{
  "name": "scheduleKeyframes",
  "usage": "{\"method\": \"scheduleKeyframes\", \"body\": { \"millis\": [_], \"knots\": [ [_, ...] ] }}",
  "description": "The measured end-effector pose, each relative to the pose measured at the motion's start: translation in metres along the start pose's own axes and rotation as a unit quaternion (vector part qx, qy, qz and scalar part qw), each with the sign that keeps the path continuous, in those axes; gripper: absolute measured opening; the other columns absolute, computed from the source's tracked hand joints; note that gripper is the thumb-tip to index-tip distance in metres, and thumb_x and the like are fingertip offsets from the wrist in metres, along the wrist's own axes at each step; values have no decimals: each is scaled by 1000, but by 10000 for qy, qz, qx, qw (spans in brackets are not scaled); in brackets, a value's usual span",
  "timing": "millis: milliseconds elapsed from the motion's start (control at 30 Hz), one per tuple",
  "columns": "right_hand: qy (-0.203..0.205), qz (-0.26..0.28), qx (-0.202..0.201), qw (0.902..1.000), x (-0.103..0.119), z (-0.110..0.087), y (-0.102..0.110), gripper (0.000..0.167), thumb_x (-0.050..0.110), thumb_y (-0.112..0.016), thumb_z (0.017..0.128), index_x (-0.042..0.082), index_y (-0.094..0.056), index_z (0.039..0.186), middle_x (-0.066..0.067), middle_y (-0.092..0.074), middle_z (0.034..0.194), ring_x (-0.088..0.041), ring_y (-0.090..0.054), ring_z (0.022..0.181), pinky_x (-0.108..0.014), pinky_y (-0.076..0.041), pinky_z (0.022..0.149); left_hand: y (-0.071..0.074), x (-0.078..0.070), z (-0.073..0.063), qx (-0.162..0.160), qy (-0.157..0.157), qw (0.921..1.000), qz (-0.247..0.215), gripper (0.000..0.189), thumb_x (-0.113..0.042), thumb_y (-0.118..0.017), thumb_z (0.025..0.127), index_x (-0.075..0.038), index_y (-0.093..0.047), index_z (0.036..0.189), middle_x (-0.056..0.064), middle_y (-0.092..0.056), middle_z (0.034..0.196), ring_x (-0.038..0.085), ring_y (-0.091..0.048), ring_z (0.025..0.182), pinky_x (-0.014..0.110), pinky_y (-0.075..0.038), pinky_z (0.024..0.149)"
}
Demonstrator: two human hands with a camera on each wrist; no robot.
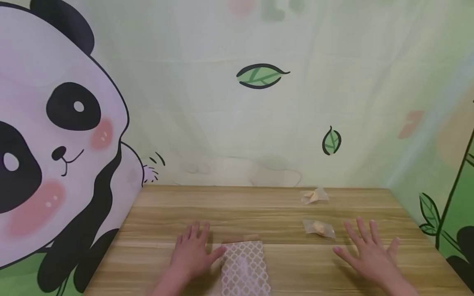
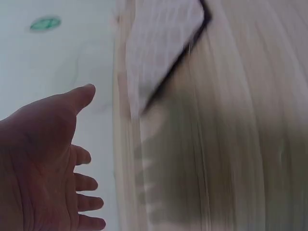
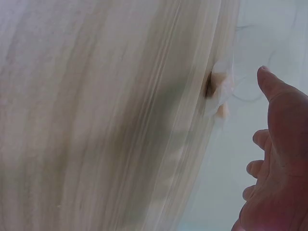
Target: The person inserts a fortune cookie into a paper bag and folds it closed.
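My left hand (image 1: 191,255) is spread above the table, left of a flat item with a white-and-tan lattice pattern (image 1: 245,263). Its thumb tip overlaps that item's left edge in the head view, while the left wrist view shows the lattice item (image 2: 166,43) apart from the hand, with a dark side edge. On the right, my other hand (image 1: 370,253) hovers with fingers fanned and nothing in them. Close by on its left lies a small clear packet (image 1: 319,228) with a tan piece inside. A second, similar packet (image 1: 314,196) sits farther back.
The wood-grain table (image 1: 281,263) ends at a pale cloth backdrop (image 1: 207,102) printed with leaves and a large panda (image 1: 74,135) on the left. A tan strip (image 1: 252,237) shows at the lattice item's far edge. Hand shadows fall on the tabletop.
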State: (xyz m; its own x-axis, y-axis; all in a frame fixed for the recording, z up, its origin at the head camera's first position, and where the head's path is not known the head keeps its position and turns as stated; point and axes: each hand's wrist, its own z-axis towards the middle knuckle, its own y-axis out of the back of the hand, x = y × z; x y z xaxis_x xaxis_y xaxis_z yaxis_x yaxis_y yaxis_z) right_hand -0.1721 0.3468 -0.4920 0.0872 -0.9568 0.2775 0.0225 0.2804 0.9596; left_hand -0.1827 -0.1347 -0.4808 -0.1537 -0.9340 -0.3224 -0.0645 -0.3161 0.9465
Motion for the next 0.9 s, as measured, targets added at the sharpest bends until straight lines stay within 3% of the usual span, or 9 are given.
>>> {"method": "scheduleKeyframes", "body": {
  "millis": [233,467,600,733,900],
  "knots": [
    [61,31,-20,10000,2,3,-1,98,69,-60,99,7,-29,168,-29,-6,174,-56,12,158,-89,27,97,-19,-48,-3,399,-454,9981,-68,98,-69,-62,97,1,-40,162,34,-33,166,56,-33,151,73,-33,119],
    [62,92,53,9999,4,5,-4,96,68,-60,100,9,-27,169,-30,-8,174,-55,13,158,-87,29,98,-42,-78,-6,651,-657,9957,69,97,-68,-65,96,0,-40,161,32,-37,165,50,-38,151,69,-38,117],
    [132,99,12,9999,5,5,-7,95,67,-61,100,13,-26,170,-29,-9,174,-55,9,158,-86,29,99,-56,-86,-6,767,-624,9946,304,97,-70,-65,94,-2,-45,160,28,-36,167,49,-38,152,67,-39,117],
    [212,46,-94,9997,4,4,-12,93,66,-62,99,14,-29,169,-29,-13,173,-55,5,159,-86,28,101,-68,-87,-6,672,-667,9940,539,96,-72,-66,92,-4,-49,158,26,-41,165,47,-42,149,65,-41,116],
    [221,13,-89,9997,3,4,-13,92,66,-63,99,12,-34,167,-30,-16,173,-55,3,159,-89,25,101,-70,-74,1,753,-1126,9882,713,94,-71,-68,92,-10,-48,160,20,-42,167,41,-42,152,61,-40,119]
  ]
}}
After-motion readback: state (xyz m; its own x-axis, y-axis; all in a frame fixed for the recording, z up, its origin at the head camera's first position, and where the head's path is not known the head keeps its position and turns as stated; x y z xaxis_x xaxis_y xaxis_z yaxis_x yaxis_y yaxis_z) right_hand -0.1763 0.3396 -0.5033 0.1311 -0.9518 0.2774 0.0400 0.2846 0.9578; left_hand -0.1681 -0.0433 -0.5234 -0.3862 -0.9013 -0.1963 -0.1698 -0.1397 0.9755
